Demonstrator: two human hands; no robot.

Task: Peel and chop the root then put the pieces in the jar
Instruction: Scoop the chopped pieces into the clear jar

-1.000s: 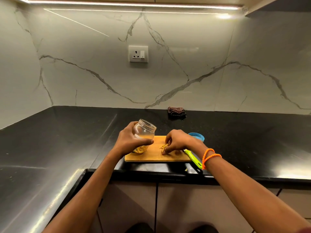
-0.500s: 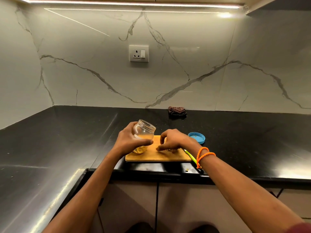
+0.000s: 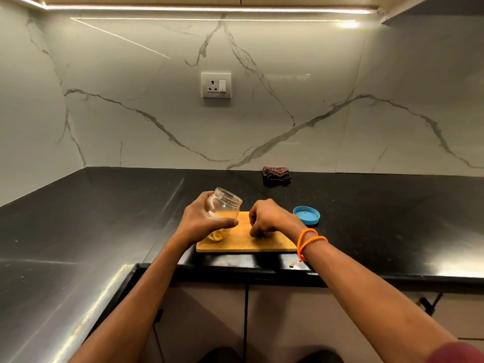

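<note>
Seen from the head camera, a person's left hand (image 3: 203, 222) wraps its fingers around a clear jar (image 3: 222, 210), tilting the mouth toward the right over a wooden chopping board (image 3: 243, 242) on the black counter (image 3: 366, 218). Yellow chopped pieces (image 3: 218, 234) already sit in the jar's base. The right hand (image 3: 269, 218) curls its fingers down onto the board, apparently pinching more bits, though these are hidden. A blue lid (image 3: 306, 215) lies nearby. The pieces look light and small, best gathered in fingertip pinches; the smooth jar wants a firm hold.
</note>
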